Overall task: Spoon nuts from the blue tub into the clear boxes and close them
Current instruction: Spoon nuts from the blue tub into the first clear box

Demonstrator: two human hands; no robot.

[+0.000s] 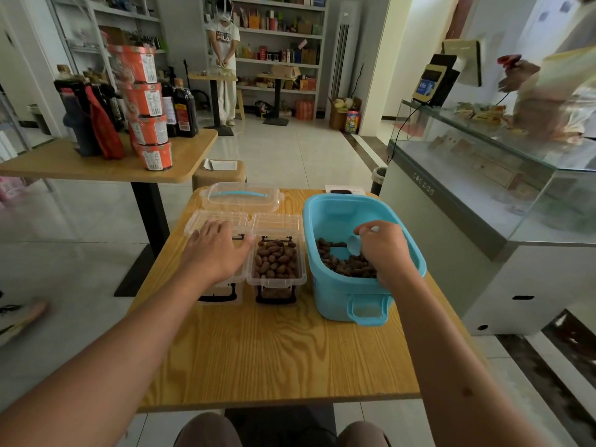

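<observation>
Blue tub [361,298]: open, nuts [351,267] pooled beneath right-hand fingers [371,235] pinching pale scoop [354,244]. Clear box [276,278]: open, filled, just beyond left thumb. Second clear box [225,285]: under left palm.

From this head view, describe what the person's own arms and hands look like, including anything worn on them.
Both forearms are bare all the way to the bottom edge of the picture: no sleeves show. The left hand and right hand wear no gloves, and no rings, watch or bracelets are visible. One small dark spot marks the right forearm.
</observation>
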